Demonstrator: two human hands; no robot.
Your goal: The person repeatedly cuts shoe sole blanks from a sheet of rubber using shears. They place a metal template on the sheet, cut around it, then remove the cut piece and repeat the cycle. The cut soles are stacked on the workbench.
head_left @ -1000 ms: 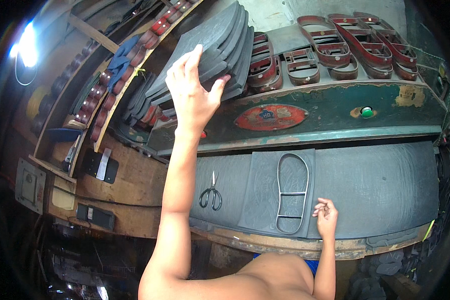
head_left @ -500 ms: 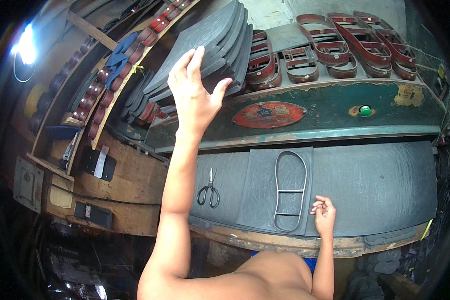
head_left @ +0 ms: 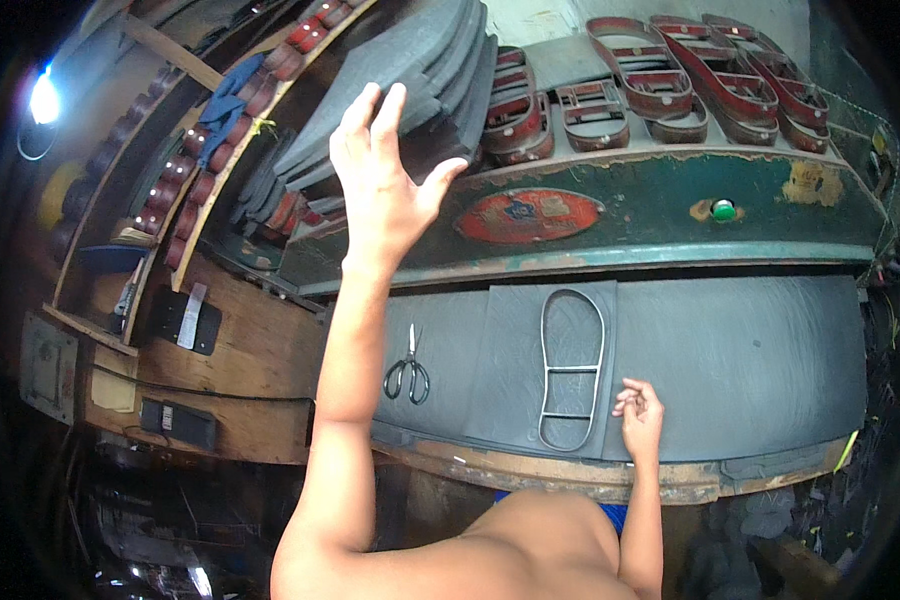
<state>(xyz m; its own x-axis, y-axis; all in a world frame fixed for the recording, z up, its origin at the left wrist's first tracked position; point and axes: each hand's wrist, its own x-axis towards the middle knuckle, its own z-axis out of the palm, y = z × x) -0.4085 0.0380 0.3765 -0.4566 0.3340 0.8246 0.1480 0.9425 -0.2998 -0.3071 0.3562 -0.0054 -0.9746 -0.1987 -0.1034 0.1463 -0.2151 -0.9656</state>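
My left hand is raised in front of a stack of dark grey sheets, fingers and thumb spread, with nothing in it. I cannot tell whether its fingertips touch the stack. My right hand hovers over or rests on the grey work surface, its fingers loosely bent and apart, holding nothing visible. Just left of it, a sole-shaped metal cutting die with two crossbars lies on a grey sheet. Black-handled scissors lie further left, points facing away from me.
Behind the work surface runs a green machine beam with a green button. Several red sole-shaped dies stand on top. At left are a shelf rack of round dark-red pieces, a blue cloth and a wooden side table.
The whole view has shifted slightly. Both hands keep nearly the same pose, and the die and scissors lie as before.
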